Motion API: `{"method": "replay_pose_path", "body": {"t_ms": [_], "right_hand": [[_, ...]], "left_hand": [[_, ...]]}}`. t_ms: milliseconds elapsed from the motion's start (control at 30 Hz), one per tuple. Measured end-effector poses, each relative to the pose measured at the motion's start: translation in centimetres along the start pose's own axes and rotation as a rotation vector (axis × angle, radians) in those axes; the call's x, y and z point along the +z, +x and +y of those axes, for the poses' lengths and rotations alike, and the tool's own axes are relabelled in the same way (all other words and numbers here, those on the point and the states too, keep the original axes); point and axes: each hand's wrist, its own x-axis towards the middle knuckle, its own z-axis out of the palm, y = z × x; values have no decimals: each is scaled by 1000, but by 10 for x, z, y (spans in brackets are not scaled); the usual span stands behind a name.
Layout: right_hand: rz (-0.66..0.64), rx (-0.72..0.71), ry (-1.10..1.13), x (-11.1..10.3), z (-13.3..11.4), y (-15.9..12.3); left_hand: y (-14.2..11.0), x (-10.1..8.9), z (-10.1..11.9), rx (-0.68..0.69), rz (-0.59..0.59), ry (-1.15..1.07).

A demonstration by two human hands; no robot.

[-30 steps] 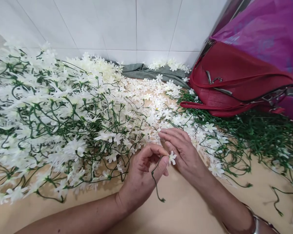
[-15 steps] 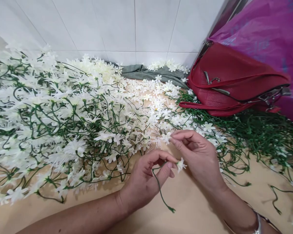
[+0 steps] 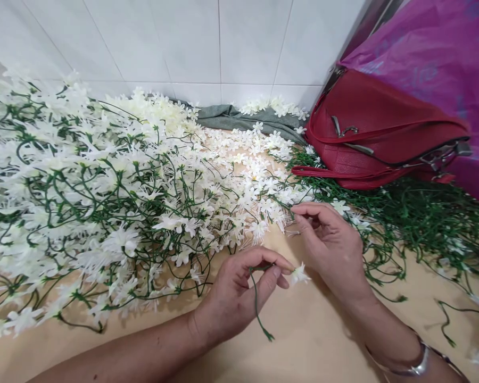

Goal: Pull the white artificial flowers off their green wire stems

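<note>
A left hand (image 3: 239, 298) pinches a thin green stem (image 3: 257, 303) tipped with a small white flower (image 3: 299, 274) above the tan floor (image 3: 311, 340) — light, bendy plastic, best held by the stem. The right hand (image 3: 331, 250), fingers curled, reaches the loose blossoms (image 3: 259, 175) — whether it grips any is unclear. No writing visible.

- You work in bright, even light; the white tiled wall (image 3: 223, 42) shows no hard glare.
- Soft shadows lie under your left hand (image 3: 239, 298) and right hand (image 3: 331, 250).
- The white flowers (image 3: 83, 175) wash out, smearing towards the left edge.
- Wide-lens bending shows at the corners.
</note>
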Motion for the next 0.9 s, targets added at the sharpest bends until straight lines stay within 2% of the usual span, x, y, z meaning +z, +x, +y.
{"method": "replay_pose_path", "body": {"t_ms": [167, 267, 333, 467, 600, 733, 900], "right_hand": [[-175, -53, -133, -1, 5, -2], [-208, -83, -233, -1, 4, -2], [-191, -66, -225, -2, 2, -1], [-58, 52, -86, -2, 0, 0], [24, 151, 45, -1, 1, -1], [53, 167, 122, -1, 1, -1], [39, 184, 164, 0, 3, 0]], "left_hand": [[0, 0, -8, -5, -16, -24], [0, -2, -6, -41, -54, -75], [0, -5, -2, -72, -79, -127], [0, -10, 6, -99, -110, -214], [1, -9, 4, -117, -53, -313], [2, -4, 0, -173, 63, -317], [2, -2, -2, -194, -2, -277]]}}
